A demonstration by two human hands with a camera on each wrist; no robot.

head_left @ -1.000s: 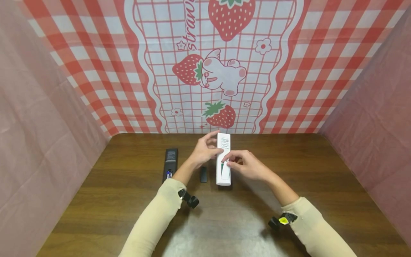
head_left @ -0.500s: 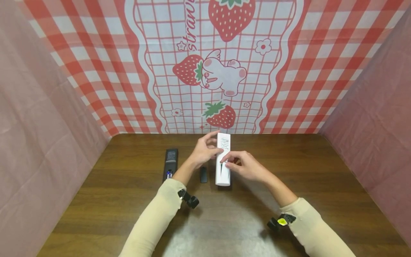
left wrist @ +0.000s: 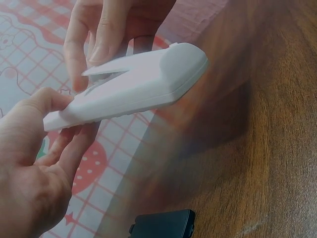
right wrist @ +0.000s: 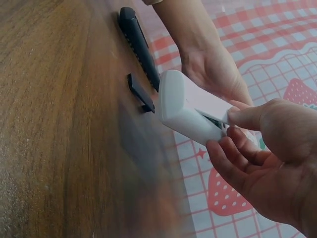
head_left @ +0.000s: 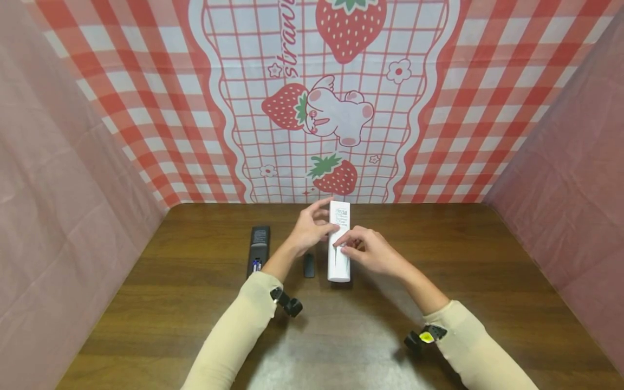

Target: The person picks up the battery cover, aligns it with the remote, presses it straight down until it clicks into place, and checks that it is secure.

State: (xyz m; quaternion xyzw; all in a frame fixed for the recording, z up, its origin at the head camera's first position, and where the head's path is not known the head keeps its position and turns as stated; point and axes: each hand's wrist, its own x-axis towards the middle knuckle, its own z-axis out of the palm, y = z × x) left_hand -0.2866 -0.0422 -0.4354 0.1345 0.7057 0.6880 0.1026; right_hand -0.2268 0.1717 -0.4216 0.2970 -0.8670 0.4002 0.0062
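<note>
My left hand [head_left: 309, 227] grips the upper part of a white remote control [head_left: 340, 208], thumb on its back and fingers underneath. The remote is held with its printed label side up, raised off the table. My right hand [head_left: 372, 249] pinches the upper end of the white battery cover [left wrist: 130, 62] between thumb and fingers. That end stands lifted, while the cover's other end lies at the remote's near end. A dark wedge-shaped gap shows under the cover in the right wrist view; most of the compartment's inside is hidden.
A black remote control [head_left: 260, 241] lies on the wooden table [head_left: 439, 260] at the left, its compartment exposed with blue batteries [head_left: 257, 264]. Its lower end is behind my left forearm. A small black battery cover [head_left: 309, 265] lies between it and the white remote. A strawberry-print cloth [head_left: 341, 108] hangs behind.
The white cover has swung left and down over the compartment, narrowing the green gap that showed earlier. My right hand shifted slightly left with it; my left hand stays put.
</note>
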